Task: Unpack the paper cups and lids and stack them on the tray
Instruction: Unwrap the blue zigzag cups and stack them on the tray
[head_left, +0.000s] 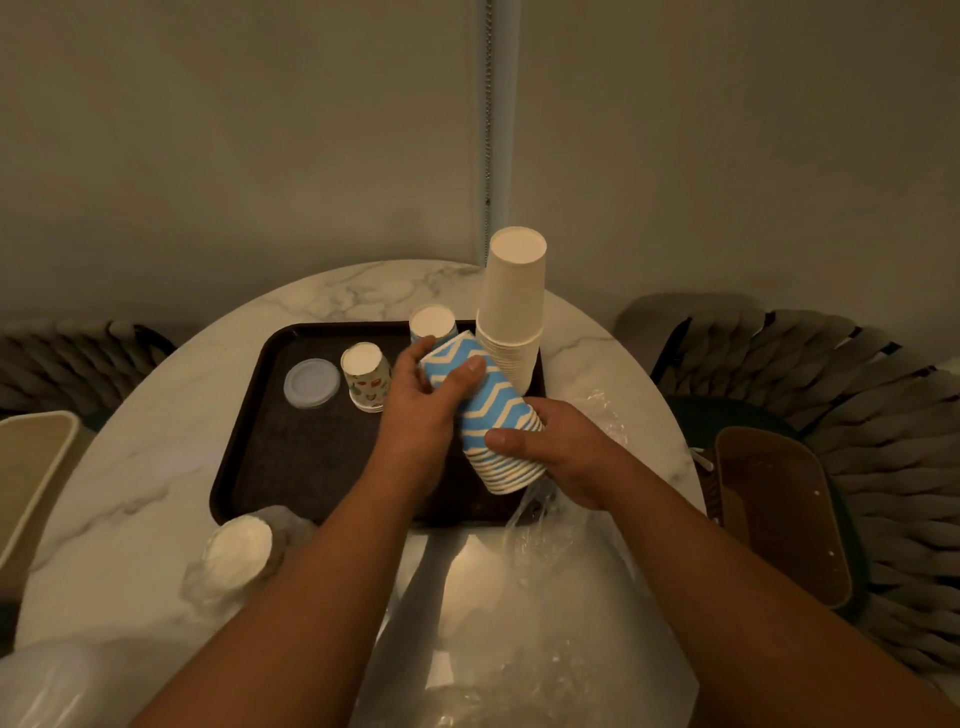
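Stack of blue zigzag paper cups (485, 415): tilted above dark tray (311, 467), base end gripped by left hand (426, 410), rim end gripped by right hand (561, 452).

one tray (291, 467), four cup stacks (511, 312), one lid (311, 383), two hands (421, 410).

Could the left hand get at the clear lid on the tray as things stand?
Probably yes, once freed. The left hand now grips the blue zigzag cups together with the right hand. The lid lies flat on the tray to its left; only the small printed cup stands between them.
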